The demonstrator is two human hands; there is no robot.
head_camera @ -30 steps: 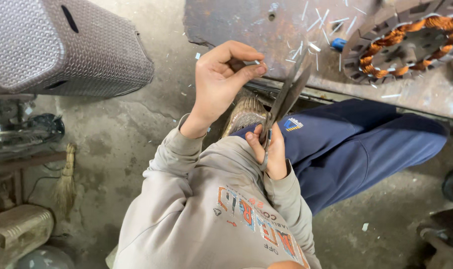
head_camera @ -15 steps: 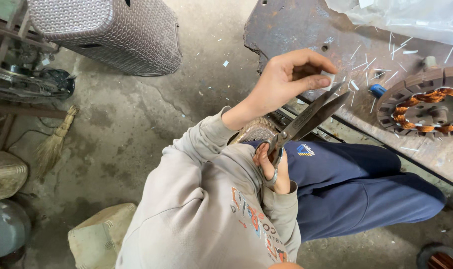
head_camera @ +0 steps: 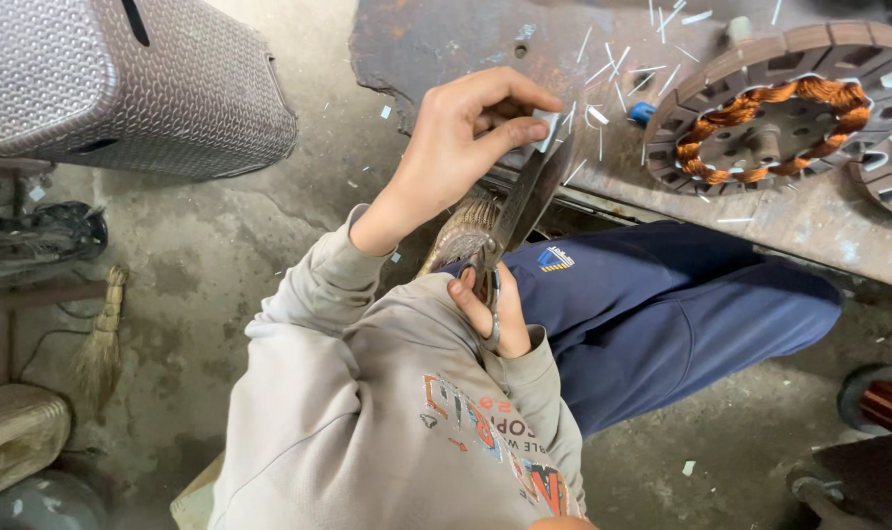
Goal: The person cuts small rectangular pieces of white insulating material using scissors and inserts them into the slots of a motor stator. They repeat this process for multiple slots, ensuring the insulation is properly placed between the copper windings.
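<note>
**Inspector:** Report the area, largest item first.

**Me:** The rusty steel bench (head_camera: 436,39) runs across the far side. The grey woven basket (head_camera: 122,88) stands far left on the concrete floor (head_camera: 220,245). A stator (head_camera: 770,108) with copper windings lies on the bench at far right. White offcuts (head_camera: 603,71) are scattered on the bench between the stator and my raised hand.

**Inspector:** Hands?

**Me:** My left hand (head_camera: 456,137) is raised over the near edge of the bench, with thumb and fingers pinched tight on a small pale strip (head_camera: 544,128). My right hand (head_camera: 493,316) is low and close to my chest, wrapped round the handles of the scissors (head_camera: 524,201). The blades slant up and away to meet the strip.

**Inspector:** What has changed in the last second?

**Me:** Very little has changed in the grip. Both hands hold as before and the strip stays at the blade tips. Half a second ago the two blades showed apart. Now they read as almost one line, so I judge they have closed on the strip. My view has also swung, bringing the basket and stator back into frame.

**Inspector:** Meaning for the work?

**Me:** In my judgement a cut is at or near completion. I cannot tell whether the strip has parted.
</note>
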